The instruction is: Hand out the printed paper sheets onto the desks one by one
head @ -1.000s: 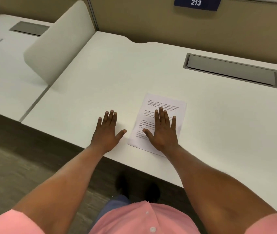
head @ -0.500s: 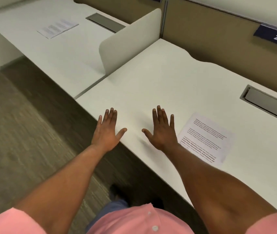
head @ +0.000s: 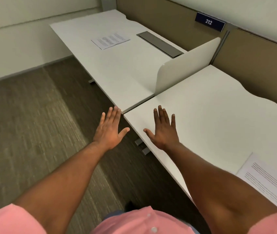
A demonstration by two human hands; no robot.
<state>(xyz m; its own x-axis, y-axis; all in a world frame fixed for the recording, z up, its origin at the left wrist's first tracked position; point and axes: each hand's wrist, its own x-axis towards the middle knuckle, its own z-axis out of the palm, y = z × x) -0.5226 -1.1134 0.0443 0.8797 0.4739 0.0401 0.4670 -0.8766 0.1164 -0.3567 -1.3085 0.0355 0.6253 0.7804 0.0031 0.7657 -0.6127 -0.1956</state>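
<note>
One printed sheet (head: 267,179) lies flat on the near white desk (head: 210,112) at the lower right, partly cut off by the frame edge. A second printed sheet (head: 110,40) lies on the far white desk (head: 117,68), left of its grey hatch. My right hand (head: 163,130) is spread, palm down, over the near desk's left corner and holds nothing. My left hand (head: 111,129) is spread over the floor beside that corner, its fingertips near the far desk's front corner, also holding nothing. No other sheets are in view.
A white divider panel (head: 186,65) stands between the two desks. A grey cable hatch (head: 159,43) is set into the far desk. Tan partition walls carry a blue sign reading 212 (head: 209,21). Grey-brown carpet (head: 33,124) covers the floor to the left.
The view has swung left. My right hand came off the sheet on the near desk, which now lies at the lower right. Both hands moved left to the desk's corner.
</note>
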